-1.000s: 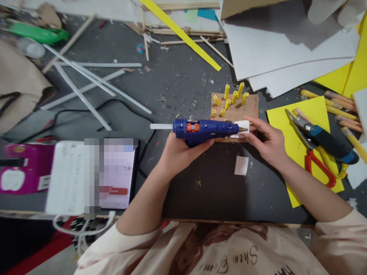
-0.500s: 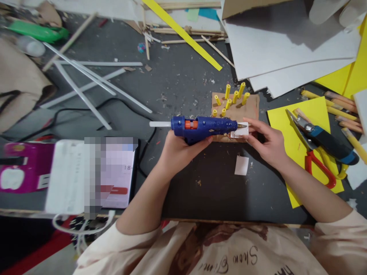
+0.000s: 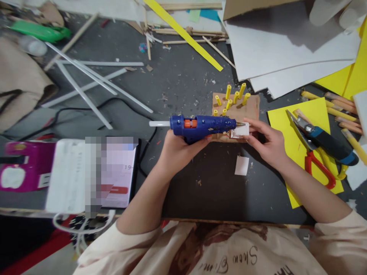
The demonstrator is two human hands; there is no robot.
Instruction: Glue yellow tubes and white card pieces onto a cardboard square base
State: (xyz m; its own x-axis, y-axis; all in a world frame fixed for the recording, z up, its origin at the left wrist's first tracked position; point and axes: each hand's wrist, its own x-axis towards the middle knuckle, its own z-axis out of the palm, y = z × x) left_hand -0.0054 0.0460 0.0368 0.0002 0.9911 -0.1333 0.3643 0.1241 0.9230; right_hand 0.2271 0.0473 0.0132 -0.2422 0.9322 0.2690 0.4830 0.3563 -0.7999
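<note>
My left hand (image 3: 179,151) is wrapped round the handle of a blue glue gun (image 3: 208,128), which has a white glue stick (image 3: 159,123) poking out of its back end. Its metal nozzle points right and lies at the upper edge of a small white card piece (image 3: 240,131). Between thumb and fingers, my right hand (image 3: 268,141) pinches the right side of that piece. Under and behind them lies a brown cardboard base (image 3: 252,109) with several short yellow sticks (image 3: 229,104) standing up from it. Another white square (image 3: 241,165) rests on the table closer to me.
Red-handled scissors (image 3: 319,170) and a black-and-blue cutting tool (image 3: 329,141) lie on yellow paper (image 3: 278,133) at right. White sheets (image 3: 275,57) are at the back right. Loose glue sticks (image 3: 94,86) and a black cable (image 3: 114,100) spread leftward. A phone (image 3: 120,172) sits at front left.
The nozzle has shifted slightly from over the white piece to its upper edge, and more of the piece's face shows. Both hands keep their grips.
</note>
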